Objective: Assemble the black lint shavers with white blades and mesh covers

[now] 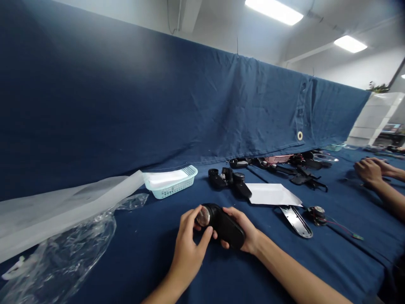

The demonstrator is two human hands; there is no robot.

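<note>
- One black lint shaver [223, 226], lower centre of the frame, is held between the person's two hands, with its round metal mesh head [203, 216] towards the left.
- Two hands of the person: the left hand [188, 247] has its grip clamped around the mesh-head end, and the right hand [238, 228] has its grip clamped on the shaver's body.
- Two hands of a co-worker [371, 171] rest close together at the right edge, well apart from the shaver.
- Two pale teal plastic baskets: the near one [186, 185], centre left, holds white paper [164, 178]; the far one [332, 147] is too distant to show its contents.
- One loose white paper sheet [272, 194] lies on the blue cloth-covered counter [344, 257], partly under a black handle piece [243, 190].
- One silver curved plate [295, 221] lies just below that sheet.
- One small round motor [317, 215] sits to its right, with a thin red wire [341, 227].
- One clear plastic bag [60, 253] lies at lower left, beside a translucent white film [63, 207].
- Further black parts [303, 174] and one pink piece [278, 158] lie in a loose row beneath the hanging blue cloth [142, 97].
</note>
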